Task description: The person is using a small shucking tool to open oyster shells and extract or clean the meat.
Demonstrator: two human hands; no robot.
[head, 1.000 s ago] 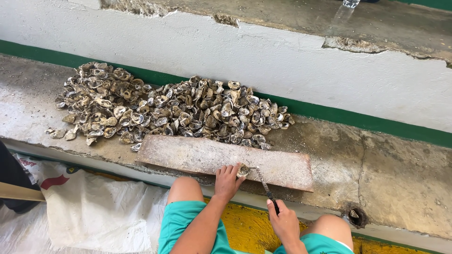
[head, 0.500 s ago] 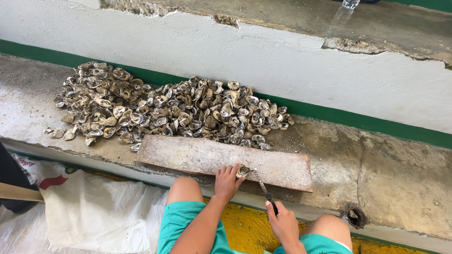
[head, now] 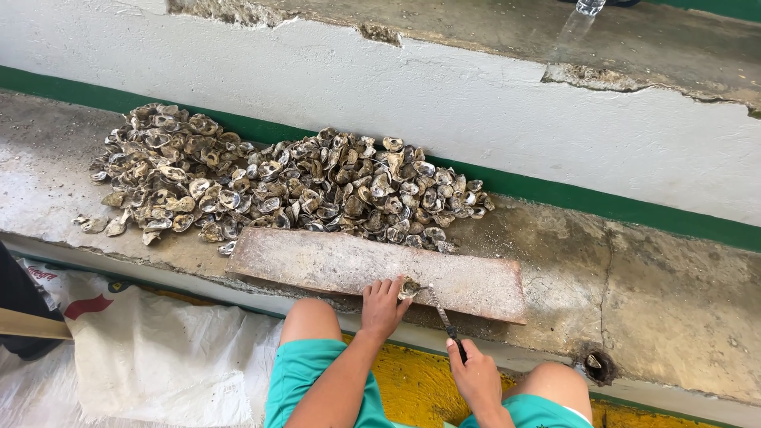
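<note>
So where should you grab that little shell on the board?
Probably press the shell from its left side, as the left hand does. It lies low on the board, and the knife in the right hand comes in from the right.

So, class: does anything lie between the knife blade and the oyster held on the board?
Nothing visible does. The left hand pins the oyster on the board, and the knife in the right hand already reaches it, tip at the shell.
</note>
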